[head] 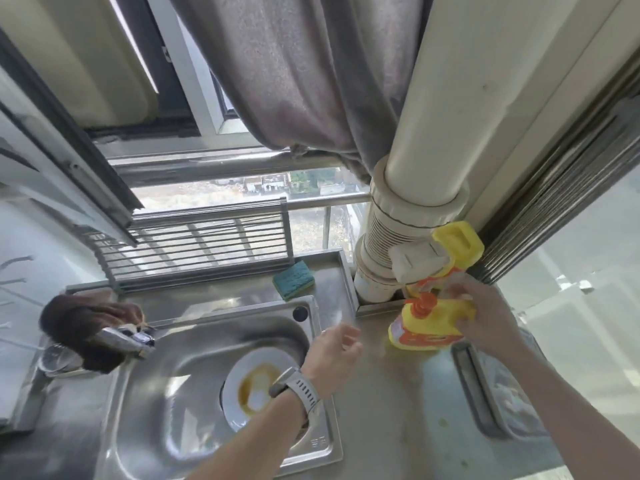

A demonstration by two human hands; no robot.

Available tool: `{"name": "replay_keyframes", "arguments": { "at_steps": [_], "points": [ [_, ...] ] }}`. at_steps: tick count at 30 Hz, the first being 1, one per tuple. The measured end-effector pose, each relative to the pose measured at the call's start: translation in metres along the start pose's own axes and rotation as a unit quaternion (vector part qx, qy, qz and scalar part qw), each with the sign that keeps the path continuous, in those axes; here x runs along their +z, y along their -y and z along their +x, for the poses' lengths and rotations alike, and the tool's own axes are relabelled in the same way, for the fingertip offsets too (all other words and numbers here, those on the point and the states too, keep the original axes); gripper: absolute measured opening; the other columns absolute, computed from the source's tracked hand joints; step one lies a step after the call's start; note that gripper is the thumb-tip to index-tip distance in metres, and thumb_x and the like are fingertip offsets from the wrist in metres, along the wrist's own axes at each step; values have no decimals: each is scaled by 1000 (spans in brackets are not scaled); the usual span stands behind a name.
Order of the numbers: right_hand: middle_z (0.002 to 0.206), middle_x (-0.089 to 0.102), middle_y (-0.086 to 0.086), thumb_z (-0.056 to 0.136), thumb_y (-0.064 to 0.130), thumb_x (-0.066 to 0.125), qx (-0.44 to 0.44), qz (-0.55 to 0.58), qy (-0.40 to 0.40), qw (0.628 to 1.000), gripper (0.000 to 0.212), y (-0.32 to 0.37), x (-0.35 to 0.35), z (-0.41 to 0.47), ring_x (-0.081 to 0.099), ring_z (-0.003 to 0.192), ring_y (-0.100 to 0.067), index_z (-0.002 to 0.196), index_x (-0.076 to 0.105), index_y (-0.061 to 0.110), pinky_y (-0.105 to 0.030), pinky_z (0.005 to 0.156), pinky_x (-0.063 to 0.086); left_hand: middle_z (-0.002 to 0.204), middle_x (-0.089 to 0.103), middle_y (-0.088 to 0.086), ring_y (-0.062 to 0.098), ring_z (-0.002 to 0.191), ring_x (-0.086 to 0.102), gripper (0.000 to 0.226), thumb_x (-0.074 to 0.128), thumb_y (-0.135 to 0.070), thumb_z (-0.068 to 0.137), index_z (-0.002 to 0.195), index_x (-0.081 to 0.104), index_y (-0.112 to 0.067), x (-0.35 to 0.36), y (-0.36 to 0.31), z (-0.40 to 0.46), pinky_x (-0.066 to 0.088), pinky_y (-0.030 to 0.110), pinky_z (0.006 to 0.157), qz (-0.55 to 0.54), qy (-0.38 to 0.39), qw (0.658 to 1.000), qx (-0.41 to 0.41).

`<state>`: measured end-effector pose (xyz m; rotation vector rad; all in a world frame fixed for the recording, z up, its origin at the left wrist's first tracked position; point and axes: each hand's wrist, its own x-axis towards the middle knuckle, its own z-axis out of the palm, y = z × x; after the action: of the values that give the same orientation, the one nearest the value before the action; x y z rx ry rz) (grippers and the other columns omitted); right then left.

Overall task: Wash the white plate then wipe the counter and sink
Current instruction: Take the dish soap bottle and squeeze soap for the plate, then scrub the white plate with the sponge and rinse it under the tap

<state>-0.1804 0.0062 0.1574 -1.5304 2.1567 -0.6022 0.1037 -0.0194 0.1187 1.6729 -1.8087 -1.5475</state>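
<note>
Gripping yellow bottle on counter with right hand; left hand hovered loose-fingered, holding nothing, over dirty plate in sink.

Your white plate: flat in sink, lower centre, brown sauce ring | sink: steel, lower left | counter: steel, lower right, small greenish specks.

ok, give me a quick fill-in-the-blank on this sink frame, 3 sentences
1. The white plate lies in the ____ and bears a brown stain.
2. The right hand holds a yellow ____ on the counter.
3. The sponge behind the basin has a ____ top.

Missing words: sink; bottle; green
</note>
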Motion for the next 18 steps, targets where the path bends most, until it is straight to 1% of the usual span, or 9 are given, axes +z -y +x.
{"name": "replay_keyframes", "arguments": {
  "at_steps": [1,3,6,8,10,11,12,14,18],
  "points": [
    [109,65,0,54,1,62,0,-4,-27,1000,62,5,-1,-6,58,108,-4,112,66,24,-33,86,50,115,68,-4,10,101,66,26,59,-28,101,125,65,-23,-7,5,-1,55,22,83,-2,-4,1000,-7],
    [117,61,-11,63,-5,68,28,-37,-119,992,60,12,-1,-28,50,117,-24,120,63,14,-44,97,44,112,69,-4,11,100,66,27,60,-29,100,125,65,-21,-22,16,-5,56,25,87,-9,-15,1000,-26],
    [107,59,-7,73,22,60,64,-14,-224,972,36,39,29,-68,57,103,-37,109,61,18,-52,94,47,101,67,-6,12,95,65,24,60,-29,97,119,66,-21,-58,44,-19,57,30,88,-43,-38,996,-73],
    [97,60,-4,76,16,69,33,18,-178,983,25,73,71,-87,62,88,-33,100,62,19,-49,85,52,101,66,-8,12,95,65,19,59,-30,96,113,65,-24,-85,72,-31,56,30,86,-53,-60,990,-112],
    [88,65,-2,74,-3,82,-16,49,-79,996,32,113,118,-96,64,76,-18,90,66,21,-24,81,50,106,68,-5,15,100,67,17,58,-31,96,111,64,-25,-110,107,-42,58,35,90,-64,-88,983,-150],
    [84,68,2,75,-4,82,-27,83,-17,996,33,136,140,-98,64,74,-11,85,67,24,-11,74,47,109,69,-3,17,102,68,18,58,-30,96,112,64,-24,-122,124,-47,58,38,93,-78,-104,977,-167],
    [82,71,6,79,2,81,-28,110,37,993,29,158,166,-95,66,74,-7,83,69,27,-7,71,46,110,69,-2,17,104,68,19,58,-30,96,113,65,-23,-133,141,-51,58,39,95,-90,-124,971,-186],
    [79,73,13,88,18,75,-4,139,131,982,13,196,224,-88,67,72,0,82,72,30,-8,70,48,110,71,-2,16,103,67,20,59,-30,96,113,66,-21,-154,174,-56,57,37,96,-108,-166,955,-219],
    [78,76,3,95,27,66,116,274,272,915,17,272,352,-79,72,71,-12,85,75,18,-41,81,61,86,72,13,35,85,66,29,55,-34,85,88,70,-10,-191,239,-52,55,43,79,-151,-277,914,-255]
  ]
}}
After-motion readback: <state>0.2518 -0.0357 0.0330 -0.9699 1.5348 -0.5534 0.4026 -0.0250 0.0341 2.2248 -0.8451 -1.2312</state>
